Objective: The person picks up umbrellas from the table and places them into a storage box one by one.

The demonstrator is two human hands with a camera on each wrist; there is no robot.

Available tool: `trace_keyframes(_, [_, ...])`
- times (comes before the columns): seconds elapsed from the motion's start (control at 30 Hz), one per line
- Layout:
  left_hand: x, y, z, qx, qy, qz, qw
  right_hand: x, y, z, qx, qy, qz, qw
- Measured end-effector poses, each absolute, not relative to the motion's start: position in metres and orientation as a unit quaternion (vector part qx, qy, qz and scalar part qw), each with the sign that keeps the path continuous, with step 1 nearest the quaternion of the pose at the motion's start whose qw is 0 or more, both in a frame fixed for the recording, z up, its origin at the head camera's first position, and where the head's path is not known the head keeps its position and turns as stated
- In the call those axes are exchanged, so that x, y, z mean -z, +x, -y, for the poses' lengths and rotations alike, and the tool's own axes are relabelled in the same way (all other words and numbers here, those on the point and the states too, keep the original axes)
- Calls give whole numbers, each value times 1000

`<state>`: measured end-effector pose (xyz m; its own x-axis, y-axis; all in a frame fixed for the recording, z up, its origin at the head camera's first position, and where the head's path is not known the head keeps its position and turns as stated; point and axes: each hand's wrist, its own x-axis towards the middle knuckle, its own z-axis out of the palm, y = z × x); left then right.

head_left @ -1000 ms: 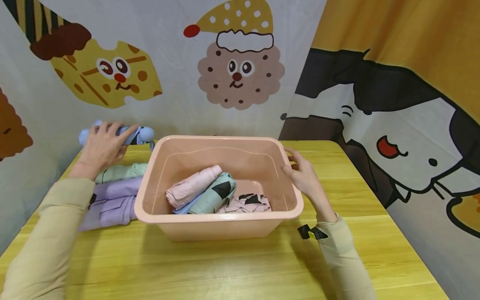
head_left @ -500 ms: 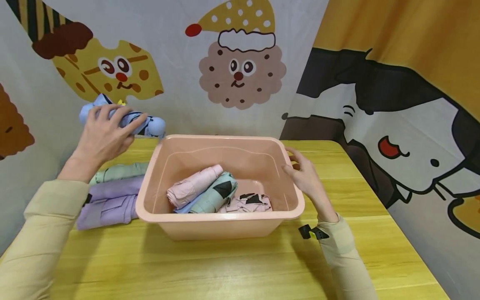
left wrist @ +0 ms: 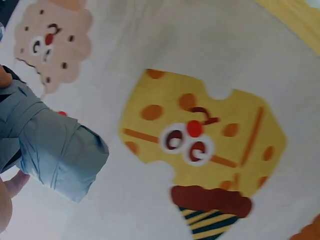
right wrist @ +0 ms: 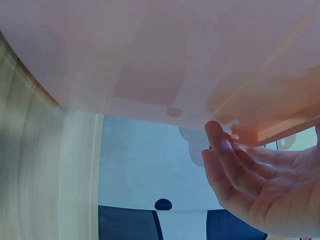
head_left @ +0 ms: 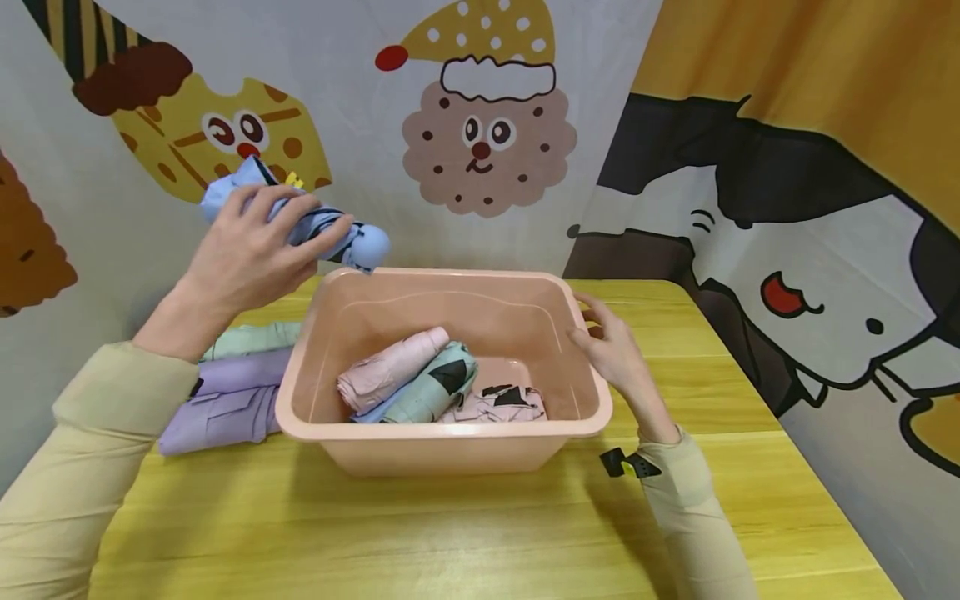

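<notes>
My left hand [head_left: 251, 250] grips a rolled light-blue folding umbrella [head_left: 225, 190] above the back left corner of a pink plastic bin [head_left: 442, 454]. The umbrella tilts, its round knob end lower and toward the bin; its wrapped end fills the left edge of the left wrist view. At the bin's right side, my right hand [head_left: 615, 350] holds the rim, thumb on top and fingers outside. Inside lie a pink umbrella [head_left: 393, 371], a green one [head_left: 435, 387], a pale pink one with black marks [head_left: 502, 405], and a sliver of something blue.
Left of the bin, a pale green umbrella [head_left: 251, 339] and two purple ones [head_left: 247, 371] lie side by side on the wooden table [head_left: 480, 542]. A cartoon-printed cloth [head_left: 360, 150] hangs behind the table's back edge.
My left hand has lifted the blue umbrella from beyond the row on the left, moving it up and rightward to the bin's back left corner. My right hand stays on the rim.
</notes>
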<state>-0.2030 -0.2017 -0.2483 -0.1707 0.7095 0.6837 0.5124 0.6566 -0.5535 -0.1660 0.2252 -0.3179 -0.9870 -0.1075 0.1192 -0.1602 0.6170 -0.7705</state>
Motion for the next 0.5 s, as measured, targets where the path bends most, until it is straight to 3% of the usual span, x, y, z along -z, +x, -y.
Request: trace_keyframes(0.5, [230, -189, 132, -160, -506, 703, 474, 317, -165, -225, -429, 75, 900, 29])
